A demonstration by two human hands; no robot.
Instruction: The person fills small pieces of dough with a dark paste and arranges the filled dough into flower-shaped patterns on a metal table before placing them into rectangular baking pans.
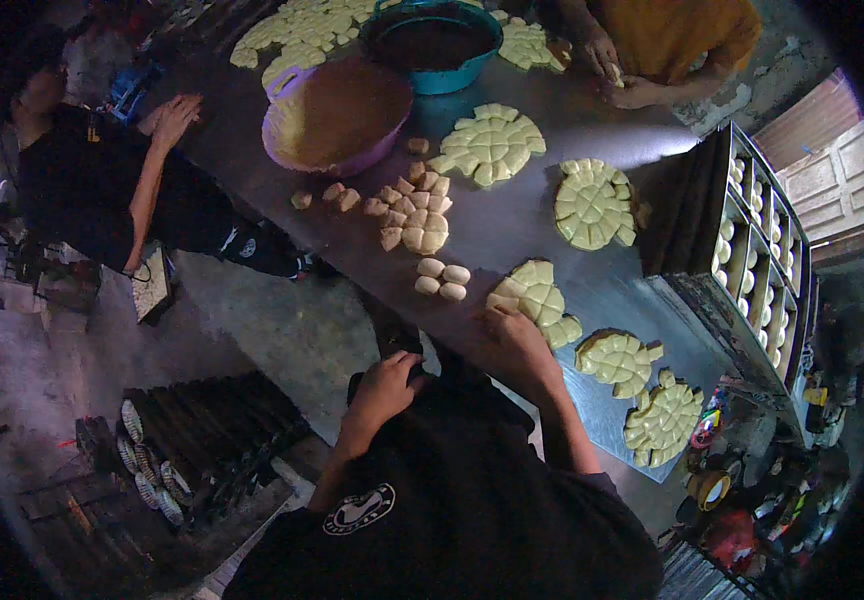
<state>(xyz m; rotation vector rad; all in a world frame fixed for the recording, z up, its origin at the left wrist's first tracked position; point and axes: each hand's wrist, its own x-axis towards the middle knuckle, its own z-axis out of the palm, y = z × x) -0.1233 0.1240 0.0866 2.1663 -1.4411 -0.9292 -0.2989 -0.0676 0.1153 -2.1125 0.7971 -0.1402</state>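
My right hand (519, 348) reaches over the near table edge with fingers curled down at a cluster of cut pale-yellow dough (532, 291). The fingertips close on a dough piece there, partly hidden by the hand. In front of my body, off the table edge, my left hand (385, 392) is loosely bent, its thumb and fingers apart, with nothing seen in it. Several smooth dough balls (442, 279) sit just left of the right hand. Beyond them lies a heap of browner cut dough (417, 213). More scored dough rounds (616, 361) lie to the right.
A purple basin (388, 140) and a teal basin (472, 72) stand farther back on the metal table (512, 215). At right is a rack of dough-filled trays (742, 260). Stacked dark moulds (212, 440) lie lower left. One person stands left; another handles dough at the far side.
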